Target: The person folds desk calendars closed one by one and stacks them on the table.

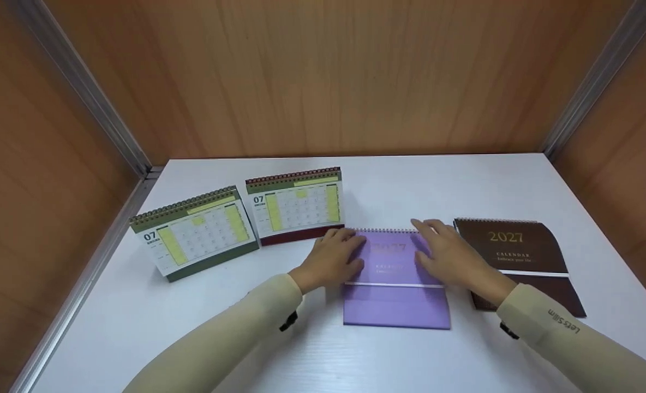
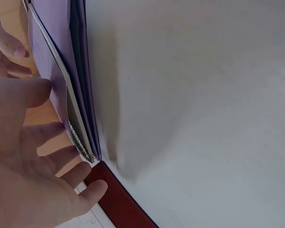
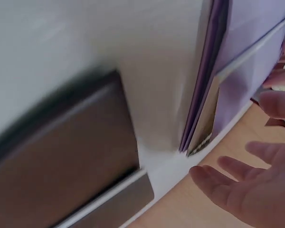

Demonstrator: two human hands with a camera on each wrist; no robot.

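A purple 2027 desk calendar (image 1: 394,305) lies folded flat on the white table, its spiral binding at the far edge. My left hand (image 1: 329,259) is at its upper left side; in the left wrist view the thumb is at the cover and the loosely extended fingers (image 2: 88,194) reach past the spiral end. On the opposite side, my right hand (image 1: 451,259) hovers by the upper right corner. Its fingers (image 3: 232,168) are spread and relaxed in the right wrist view. Neither hand grips the calendar (image 3: 242,102).
Two desk calendars stand propped at the left: a green-based one (image 1: 203,234) and a red-based one (image 1: 301,204), both showing 07. To the right lies a brown 2027 calendar (image 1: 536,292), partly behind my right forearm. Wooden panels (image 1: 328,76) enclose the table (image 1: 312,355).
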